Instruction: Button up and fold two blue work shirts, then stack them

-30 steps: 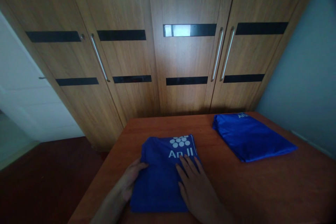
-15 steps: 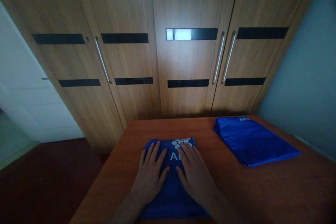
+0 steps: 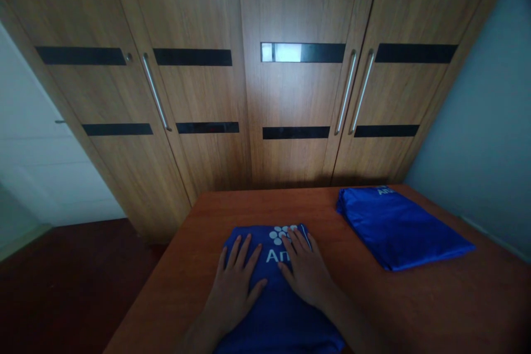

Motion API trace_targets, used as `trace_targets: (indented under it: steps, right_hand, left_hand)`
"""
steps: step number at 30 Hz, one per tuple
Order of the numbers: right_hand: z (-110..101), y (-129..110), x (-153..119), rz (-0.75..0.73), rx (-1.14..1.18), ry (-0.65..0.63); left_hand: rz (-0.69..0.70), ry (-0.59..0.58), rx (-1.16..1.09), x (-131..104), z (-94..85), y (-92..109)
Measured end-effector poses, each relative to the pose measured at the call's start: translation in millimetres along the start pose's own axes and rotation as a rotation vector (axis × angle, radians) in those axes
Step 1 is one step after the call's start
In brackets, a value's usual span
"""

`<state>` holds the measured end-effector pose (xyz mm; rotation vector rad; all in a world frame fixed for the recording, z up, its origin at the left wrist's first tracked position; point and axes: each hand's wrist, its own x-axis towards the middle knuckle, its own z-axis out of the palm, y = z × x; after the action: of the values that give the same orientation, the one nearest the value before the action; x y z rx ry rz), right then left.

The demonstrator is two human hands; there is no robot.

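Note:
A folded blue cloth point(image 3: 274, 310) with white circles and part of a printed word lies on the wooden table in front of me. My left hand point(image 3: 234, 282) rests flat on its left side, fingers spread. On the right side, my right hand point(image 3: 309, 271) also lies flat with its fingers stretched forward, covering part of the lettering. Neither hand grips the fabric. What kind of cloth item it is cannot be made out.
A second folded blue cloth point(image 3: 402, 232) with similar white print lies on the right of the table point(image 3: 257, 207). Behind the table stands a wooden wardrobe point(image 3: 290, 160) with long metal handles. A white door point(image 3: 53, 177) is at the left, a pale wall point(image 3: 477, 149) at the right.
My right hand has shifted slightly to the right, uncovering a bit more of the print. My left hand has slid a little toward me. The camera view has moved slightly.

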<state>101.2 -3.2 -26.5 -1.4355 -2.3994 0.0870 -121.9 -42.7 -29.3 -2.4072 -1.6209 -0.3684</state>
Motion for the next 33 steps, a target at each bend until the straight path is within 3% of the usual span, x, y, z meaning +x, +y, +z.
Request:
trace_targets:
  steps: [5, 10, 16, 19, 23, 26, 28, 33]
  right_hand:
    - [-7.5, -19.6, -11.7, 0.022, -0.012, 0.025]
    - [-10.5, -41.9, -49.3, -0.123, 0.063, -0.035]
    - [-15.4, -36.3, -67.8, -0.115, 0.098, -0.001]
    - [-16.6, -25.9, -71.9, -0.112, 0.074, 0.024]
    - [-14.1, -2.0, -84.7, -0.055, 0.004, 0.09]
    - [-11.5, 18.1, -96.3, -0.012, -0.038, 0.143]
    - [-11.2, 28.6, -102.9, 0.017, -0.047, 0.159]
    - [-16.5, 39.2, -111.8, 0.09, 0.035, 0.133]
  left_hand:
    - [-0.009, 0.011, -0.016, 0.0, 1.0, -0.6]
    - [-0.022, -0.008, -0.046, -0.2, 2.9, -0.3]
    - [-0.055, 0.004, -0.294, -0.5, -5.6, -0.1]
    - [-0.234, 0.153, -0.54, -3.5, -18.4, -0.7]
    - [-0.644, 0.249, -1.025, -14.8, -38.2, -0.9]
    - [-0.956, 0.199, -1.555, -24.4, -50.4, 0.6]
    - [-1.085, 0.142, -1.836, -28.8, -56.4, 3.3]
    - [-1.173, 0.04, -2.074, -32.4, -61.6, 14.1]
